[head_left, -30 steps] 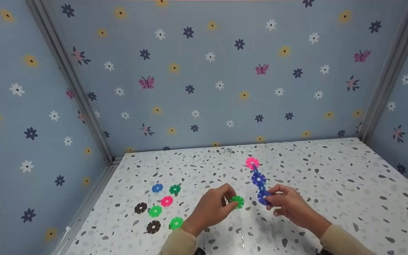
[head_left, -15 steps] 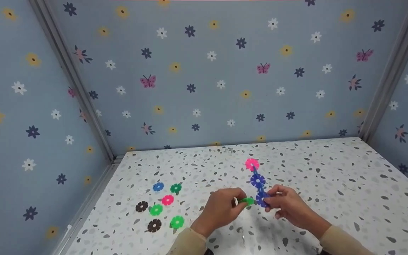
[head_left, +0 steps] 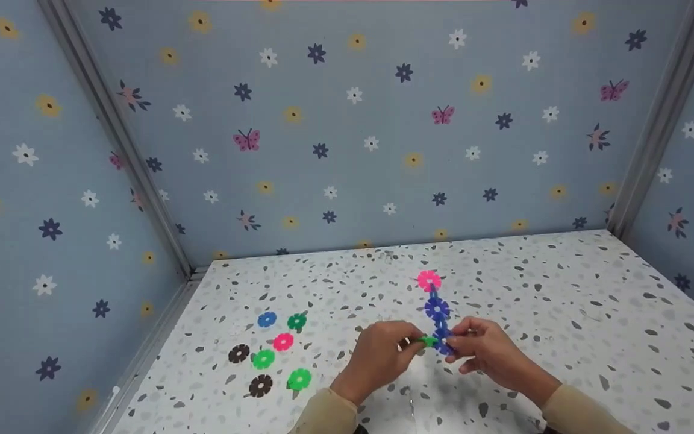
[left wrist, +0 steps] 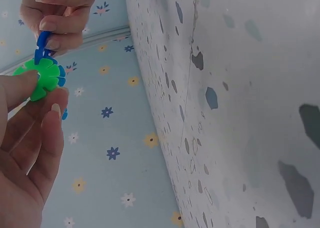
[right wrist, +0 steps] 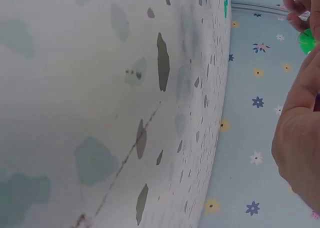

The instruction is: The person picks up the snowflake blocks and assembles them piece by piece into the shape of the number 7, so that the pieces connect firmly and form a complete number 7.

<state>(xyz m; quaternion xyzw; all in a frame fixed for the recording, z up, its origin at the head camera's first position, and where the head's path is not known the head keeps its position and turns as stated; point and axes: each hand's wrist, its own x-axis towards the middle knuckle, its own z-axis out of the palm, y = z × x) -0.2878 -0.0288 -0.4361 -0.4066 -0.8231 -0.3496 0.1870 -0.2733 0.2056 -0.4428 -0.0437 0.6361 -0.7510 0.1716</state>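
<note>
My left hand (head_left: 383,355) pinches a bright green notched flower-shaped disc (left wrist: 47,78) between thumb and fingers. In the head view this disc is nearly edge-on, its rim right at the near blue disc (head_left: 441,343) of a linked chain. With thumb and fingertips my right hand (head_left: 491,352) pinches that blue disc, partly covering it. The chain runs away from me through another blue disc (head_left: 437,309) to a pink disc (head_left: 429,280) at its far end. Blue pieces set crosswise join the discs. In the left wrist view, the green disc overlaps the blue edge.
Loose notched discs lie on the speckled white table (head_left: 540,289) at the left: a blue one (head_left: 267,319), a dark green one (head_left: 297,321), a pink one (head_left: 283,342), two dark brown ones and two bright green ones. Flower-patterned walls (head_left: 353,120) surround the table.
My left hand has moved right, bringing the green disc up to the near blue disc and turning it edge-on. The chain's near end has shifted slightly left with my right hand.
</note>
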